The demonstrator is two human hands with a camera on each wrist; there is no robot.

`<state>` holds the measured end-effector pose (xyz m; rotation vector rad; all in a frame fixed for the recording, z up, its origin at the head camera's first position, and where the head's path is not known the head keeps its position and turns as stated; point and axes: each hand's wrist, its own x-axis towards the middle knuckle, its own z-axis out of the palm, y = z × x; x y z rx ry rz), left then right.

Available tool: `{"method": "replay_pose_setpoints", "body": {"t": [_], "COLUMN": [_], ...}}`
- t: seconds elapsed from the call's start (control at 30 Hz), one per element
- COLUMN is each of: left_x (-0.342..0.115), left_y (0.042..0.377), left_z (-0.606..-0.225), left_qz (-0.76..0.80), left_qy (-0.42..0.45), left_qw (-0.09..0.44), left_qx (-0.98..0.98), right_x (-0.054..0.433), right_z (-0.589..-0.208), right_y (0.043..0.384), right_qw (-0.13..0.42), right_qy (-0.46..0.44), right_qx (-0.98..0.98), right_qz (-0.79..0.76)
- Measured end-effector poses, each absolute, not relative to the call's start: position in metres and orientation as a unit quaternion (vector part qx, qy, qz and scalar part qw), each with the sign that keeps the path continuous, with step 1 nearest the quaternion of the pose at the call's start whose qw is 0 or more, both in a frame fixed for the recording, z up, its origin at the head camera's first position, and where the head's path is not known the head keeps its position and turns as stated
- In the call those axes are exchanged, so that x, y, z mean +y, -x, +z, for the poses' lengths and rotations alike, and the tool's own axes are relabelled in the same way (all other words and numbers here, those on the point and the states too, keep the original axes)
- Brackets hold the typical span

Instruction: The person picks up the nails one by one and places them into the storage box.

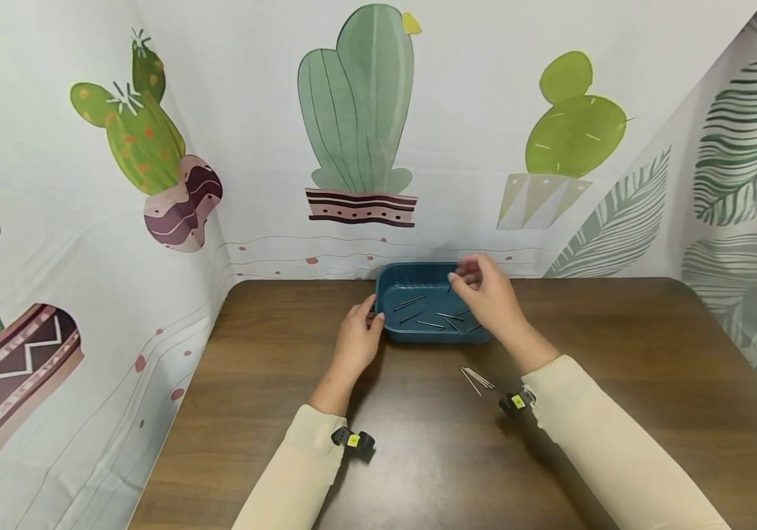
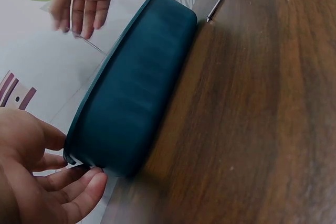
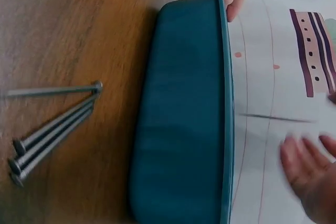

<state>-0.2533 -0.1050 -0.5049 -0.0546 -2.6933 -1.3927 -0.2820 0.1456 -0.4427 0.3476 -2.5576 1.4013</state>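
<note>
A dark teal plastic tray (image 1: pixel 438 337) stands on the table near the wall, with several nails (image 1: pixel 431 324) scattered inside. My left hand (image 1: pixel 358 335) holds the tray's left end, thumb and fingers about its rim. Over the tray's right part is my right hand (image 1: pixel 484 287), blurred, its fingers and thumb apart. A single blurred nail (image 3: pixel 278 118) is in the air by those fingertips, over the tray; in the right wrist view a gap shows between it and the fingers. On the table in front of the tray lies a small bunch of nails (image 1: pixel 477 379).
The brown wooden table (image 1: pixel 404 442) reaches back to a white cloth (image 1: pixel 252 147) printed with cacti and leaves. Black cameras are strapped at both wrists, over beige sleeves (image 1: pixel 616 442).
</note>
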Motion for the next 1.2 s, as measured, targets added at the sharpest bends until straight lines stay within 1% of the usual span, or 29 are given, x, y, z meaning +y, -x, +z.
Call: {"method": "replay_pose_setpoints", "body": {"t": [0.67,1.2], "left_x": [-0.1053,-0.1046], "left_y": [0.2534,0.2529], "left_z": [-0.5054,-0.5052], "left_qz": [-0.467,-0.463], "left_qy": [0.021,0.019], "left_qw": [0.053,0.053], "left_qx": [-0.882,-0.885], "right_x": [0.1506,0.1554], "right_z": [-0.4479,-0.4489], "right_y": [0.2824,0.2782], "right_qw": [0.092,0.102], "right_qy": [-0.112,-0.126], "right_qx": [-0.877,-0.875], "right_qz": [0.458,0.457]}}
